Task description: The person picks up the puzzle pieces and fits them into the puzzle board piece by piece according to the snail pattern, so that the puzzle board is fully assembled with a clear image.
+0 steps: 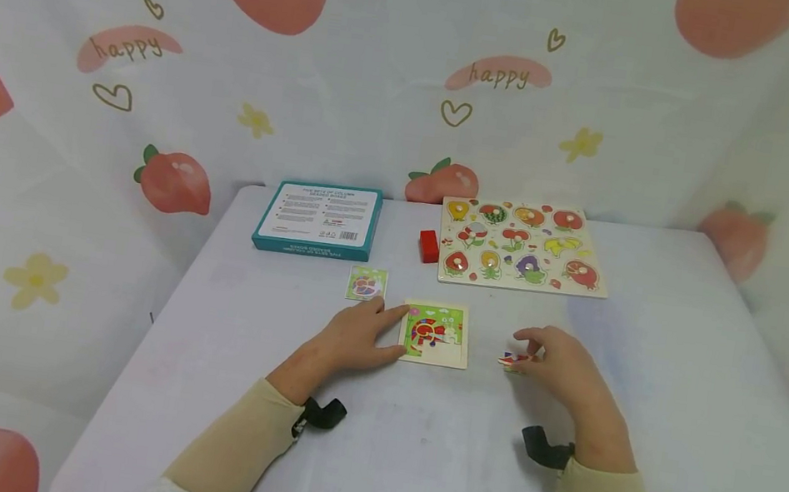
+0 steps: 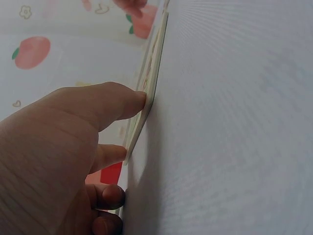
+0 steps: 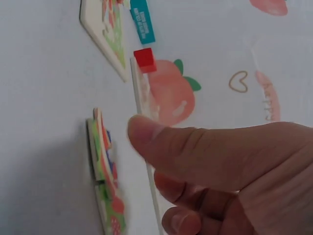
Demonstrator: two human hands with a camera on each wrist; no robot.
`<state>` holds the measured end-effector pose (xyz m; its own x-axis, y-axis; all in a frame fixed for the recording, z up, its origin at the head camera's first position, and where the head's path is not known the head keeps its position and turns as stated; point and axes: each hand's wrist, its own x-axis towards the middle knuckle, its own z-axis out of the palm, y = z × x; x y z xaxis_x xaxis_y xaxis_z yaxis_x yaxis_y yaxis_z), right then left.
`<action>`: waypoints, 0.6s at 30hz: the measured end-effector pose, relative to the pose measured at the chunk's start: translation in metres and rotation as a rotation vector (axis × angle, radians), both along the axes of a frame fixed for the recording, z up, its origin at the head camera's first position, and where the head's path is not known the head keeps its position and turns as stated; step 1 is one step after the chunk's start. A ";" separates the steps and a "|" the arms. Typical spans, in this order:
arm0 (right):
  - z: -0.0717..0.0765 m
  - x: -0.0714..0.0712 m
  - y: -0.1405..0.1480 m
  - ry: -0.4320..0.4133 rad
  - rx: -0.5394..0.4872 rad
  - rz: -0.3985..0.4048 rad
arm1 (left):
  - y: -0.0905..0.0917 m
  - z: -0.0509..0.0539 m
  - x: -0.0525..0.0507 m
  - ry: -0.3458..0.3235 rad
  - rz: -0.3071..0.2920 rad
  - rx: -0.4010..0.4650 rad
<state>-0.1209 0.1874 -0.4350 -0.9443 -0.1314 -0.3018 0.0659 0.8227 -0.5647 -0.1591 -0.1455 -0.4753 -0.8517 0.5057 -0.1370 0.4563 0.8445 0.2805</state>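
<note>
A square wooden puzzle board (image 1: 444, 356) with a snail picture lies on the table, a bare patch at its lower right. My left hand (image 1: 354, 335) touches its left side, thumb at the lower corner and index finger at the upper one. To the right, loose puzzle pieces (image 1: 511, 358) lie overlapping on the tabletop; in the right wrist view these pieces (image 3: 104, 161) show green, red and blue. Over them is my right hand (image 1: 566, 373), thumb and fingertips apart. A gap separates the right thumb (image 3: 146, 133) from the pieces in the wrist view.
A small snail picture card (image 1: 367, 284) lies behind the left hand. Farther back are a teal-edged box (image 1: 318, 218), a red block (image 1: 428, 246) and a wooden fruit peg puzzle (image 1: 519, 247). A printed cloth (image 1: 383, 110) hangs behind the table.
</note>
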 end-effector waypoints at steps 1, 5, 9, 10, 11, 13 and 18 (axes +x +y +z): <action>-0.002 0.000 0.001 -0.017 0.003 0.000 | 0.000 0.000 0.000 -0.001 0.002 -0.001; -0.008 0.001 0.003 -0.075 0.015 -0.011 | 0.000 0.000 0.001 -0.004 0.008 -0.006; -0.014 0.002 0.003 -0.083 0.021 -0.046 | 0.000 0.000 0.001 -0.005 0.009 -0.002; -0.014 0.002 0.004 -0.079 0.024 -0.055 | 0.000 0.000 0.001 -0.004 0.009 -0.002; -0.015 0.002 0.004 -0.076 0.025 -0.058 | 0.000 0.000 0.001 -0.002 0.009 -0.003; -0.016 0.002 0.005 -0.073 0.023 -0.060 | 0.000 0.000 0.001 0.001 0.008 -0.004; -0.017 0.001 0.006 -0.090 0.002 -0.058 | 0.000 -0.001 0.000 0.010 0.006 -0.008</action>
